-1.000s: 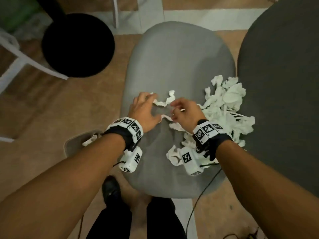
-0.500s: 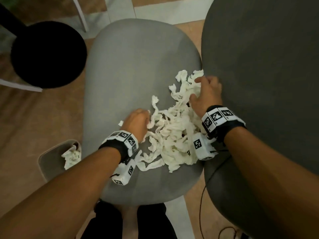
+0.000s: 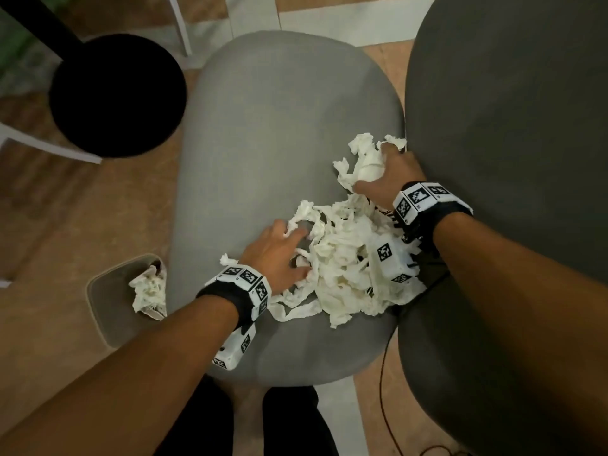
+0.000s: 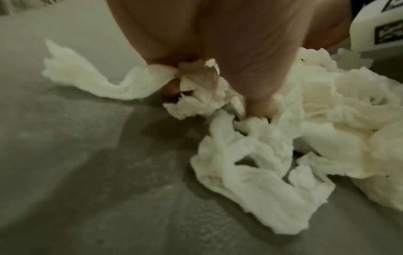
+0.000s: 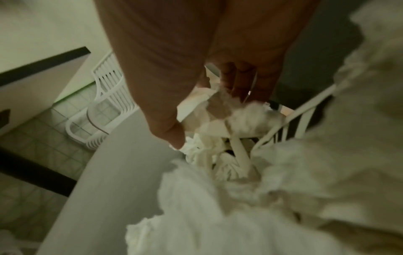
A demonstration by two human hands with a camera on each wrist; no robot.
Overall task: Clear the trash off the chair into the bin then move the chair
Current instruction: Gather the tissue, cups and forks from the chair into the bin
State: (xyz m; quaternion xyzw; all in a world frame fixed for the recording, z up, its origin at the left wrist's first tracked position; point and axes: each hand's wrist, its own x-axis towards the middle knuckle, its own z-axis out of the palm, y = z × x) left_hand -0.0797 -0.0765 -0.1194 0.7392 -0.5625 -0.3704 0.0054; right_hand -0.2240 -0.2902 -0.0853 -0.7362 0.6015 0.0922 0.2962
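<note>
A heap of torn white tissue point(image 3: 342, 268) lies on the right half of the light grey chair seat point(image 3: 279, 126). My left hand point(image 3: 292, 245) is dug into the heap's left edge, and the left wrist view shows its fingers point(image 4: 218, 43) curled and pinching a tissue strip point(image 4: 135, 82). At the heap's far end by the seat's right edge, my right hand point(image 3: 378, 169) grips a tissue clump point(image 3: 365, 159). Its thumb and fingers point(image 5: 237, 75) curl round that clump point(image 5: 246, 117) in the right wrist view. The small bin point(image 3: 105, 311) stands on the floor left of the seat, with tissue point(image 3: 149, 291) inside.
A dark grey chair point(image 3: 510, 126) presses against the seat's right edge. A round black base point(image 3: 115, 93) sits on the floor at the far left, with white chair legs point(image 3: 49, 146) beside it. A thin cable point(image 3: 383, 383) hangs by the seat's near right corner.
Both hands left the middle of the seat. The right hand reached to the heap's far end and closed on a clump; the left hand pushed into the heap's left edge.
</note>
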